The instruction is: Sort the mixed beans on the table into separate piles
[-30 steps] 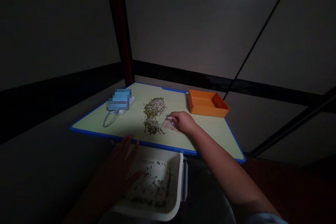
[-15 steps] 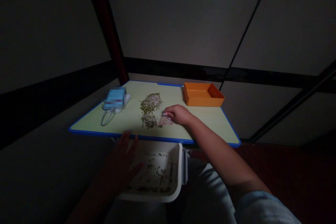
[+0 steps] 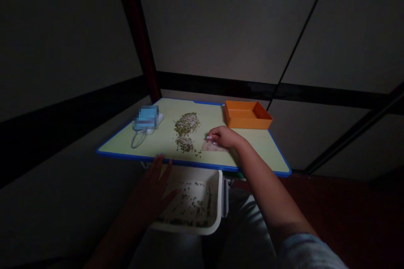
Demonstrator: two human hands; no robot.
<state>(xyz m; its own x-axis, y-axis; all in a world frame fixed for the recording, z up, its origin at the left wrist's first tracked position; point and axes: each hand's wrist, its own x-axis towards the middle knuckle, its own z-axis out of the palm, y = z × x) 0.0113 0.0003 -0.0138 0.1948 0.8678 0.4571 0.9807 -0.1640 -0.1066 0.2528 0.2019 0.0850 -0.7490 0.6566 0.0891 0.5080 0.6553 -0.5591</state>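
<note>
Pinkish and translucent, a sheet [image 3: 208, 146] is pinched in the closed right hand [image 3: 223, 136] at the table [image 3: 164, 143], just right of the grains [image 3: 187, 124]. The left hand [image 3: 152, 192], open with fingers spread, is over the left side of the white bin [image 3: 219, 201]. An orange box [image 3: 249, 123] stands beyond.

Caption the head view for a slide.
Right hand at pinkish sheet, beside green grains on blue-edged table; left hand at white bin.

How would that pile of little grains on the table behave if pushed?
The pile would probably spread rather than move as one, since it is made of loose grains. Single grains might roll, as strays lie scattered around its edge. Each looks tiny, so likely light.
</note>
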